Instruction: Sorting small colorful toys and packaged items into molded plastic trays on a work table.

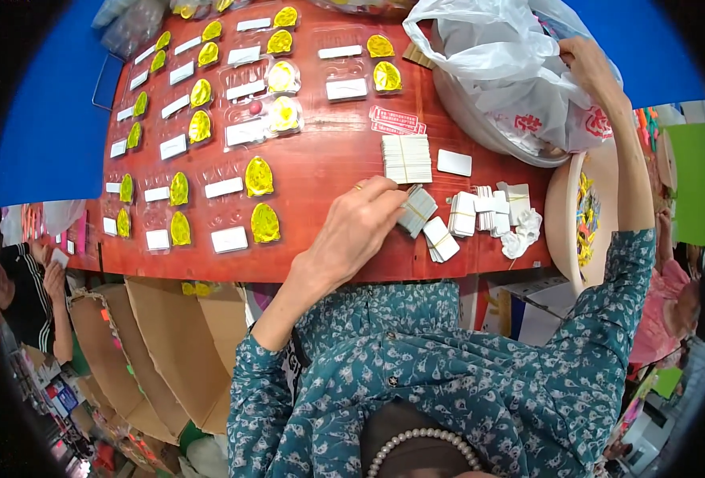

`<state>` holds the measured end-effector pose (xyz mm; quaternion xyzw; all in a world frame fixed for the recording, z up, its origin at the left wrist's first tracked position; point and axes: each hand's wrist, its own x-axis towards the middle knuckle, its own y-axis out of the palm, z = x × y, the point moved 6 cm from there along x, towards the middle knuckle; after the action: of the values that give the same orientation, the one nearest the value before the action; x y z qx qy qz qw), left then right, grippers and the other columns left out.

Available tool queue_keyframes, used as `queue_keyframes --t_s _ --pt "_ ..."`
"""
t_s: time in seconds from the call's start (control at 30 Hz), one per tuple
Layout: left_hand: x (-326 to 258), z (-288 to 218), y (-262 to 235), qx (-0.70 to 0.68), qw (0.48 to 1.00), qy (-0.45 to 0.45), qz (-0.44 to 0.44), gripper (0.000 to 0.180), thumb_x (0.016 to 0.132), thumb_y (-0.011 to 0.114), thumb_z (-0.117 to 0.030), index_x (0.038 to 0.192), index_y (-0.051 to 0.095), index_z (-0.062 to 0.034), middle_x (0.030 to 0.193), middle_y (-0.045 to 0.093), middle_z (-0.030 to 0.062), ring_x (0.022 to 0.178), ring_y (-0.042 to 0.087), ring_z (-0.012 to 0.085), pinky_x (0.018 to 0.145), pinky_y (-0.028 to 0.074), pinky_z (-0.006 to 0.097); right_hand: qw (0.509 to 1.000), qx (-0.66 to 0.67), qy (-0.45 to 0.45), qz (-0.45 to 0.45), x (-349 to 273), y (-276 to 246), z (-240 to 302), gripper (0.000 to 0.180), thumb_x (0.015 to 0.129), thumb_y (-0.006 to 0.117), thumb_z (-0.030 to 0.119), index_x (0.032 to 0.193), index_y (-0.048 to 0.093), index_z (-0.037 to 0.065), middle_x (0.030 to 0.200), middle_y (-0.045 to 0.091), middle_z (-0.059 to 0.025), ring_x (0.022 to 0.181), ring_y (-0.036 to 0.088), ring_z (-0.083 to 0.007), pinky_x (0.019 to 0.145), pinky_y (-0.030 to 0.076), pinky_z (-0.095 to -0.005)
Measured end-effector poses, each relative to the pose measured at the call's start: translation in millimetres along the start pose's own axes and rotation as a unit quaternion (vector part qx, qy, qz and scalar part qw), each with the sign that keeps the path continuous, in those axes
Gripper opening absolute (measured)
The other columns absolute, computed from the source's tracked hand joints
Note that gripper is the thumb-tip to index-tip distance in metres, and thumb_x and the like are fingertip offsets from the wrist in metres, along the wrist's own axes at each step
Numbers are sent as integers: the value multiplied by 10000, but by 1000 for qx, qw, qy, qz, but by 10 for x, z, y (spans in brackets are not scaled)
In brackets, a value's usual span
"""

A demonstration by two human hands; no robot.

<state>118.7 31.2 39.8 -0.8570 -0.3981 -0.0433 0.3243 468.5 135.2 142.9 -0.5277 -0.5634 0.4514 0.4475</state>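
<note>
The left hand (pixel 356 227) is bent over a small bundle of grey cards (pixel 418 210), with its fingertips at the left edge. I cannot tell if that grip is pinching them. The right hand (pixel 590 68) is up at 1 o'clock from the bundle, by a white plastic bag (pixel 500 68) in a big round bowl (pixel 457 102). Its fingertips are hidden, so I cannot tell about that grip.

The grey bundle lies on the red worktop (pixel 320 155), near its front edge. At 12 o'clock from it is a tall stack of white cards (pixel 406 158). A loose white card (pixel 454 162) lies at 1 to 2 o'clock. More small card bundles (pixel 463 213) sit at 3 o'clock and one (pixel 441 240) at 5 o'clock. Further out at 3 o'clock is a cream tub (pixel 564 235) with yellow bits (pixel 585 219). From 9 to 11 o'clock are rows of clear trays (pixel 223 217) with shiny yellow pieces (pixel 259 175).
</note>
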Motion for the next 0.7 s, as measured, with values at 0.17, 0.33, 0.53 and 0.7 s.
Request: queue_keyframes --t_s 0.17,0.33,0.53,0.7 --pt "-67 111 -89 6 999 -23 -26 131 754 586 -20 875 566 27 891 558 155 818 557 319 681 460 377 997 7 -69 -44 63 115 -69 111 699 458 20 757 520 -51 723 517 -254 645 485 -390 569 383 -390" --pt "-125 207 -157 16 999 -39 -34 145 746 595 -13 882 572 30 899 565 157 817 566 318 685 466 370 996 32 -57 -58 117 200 -297 126 680 454 15 764 519 -53 754 512 -259 688 475 -394 587 381 -391" --pt "-82 209 -205 23 997 -64 -30 139 758 589 -2 892 581 35 898 577 159 803 579 326 684 474 361 989 107 -100 24 253 425 -394 137 669 530 45 770 608 -5 699 598 -172 625 565 -283 584 428 -365" --pt "33 181 -73 27 997 -75 1 133 762 585 4 891 583 38 908 582 161 816 584 325 687 471 361 981 168 69 -62 -36 -295 -40 199 709 567 134 822 626 -18 761 609 -188 677 590 -259 633 445 -348"
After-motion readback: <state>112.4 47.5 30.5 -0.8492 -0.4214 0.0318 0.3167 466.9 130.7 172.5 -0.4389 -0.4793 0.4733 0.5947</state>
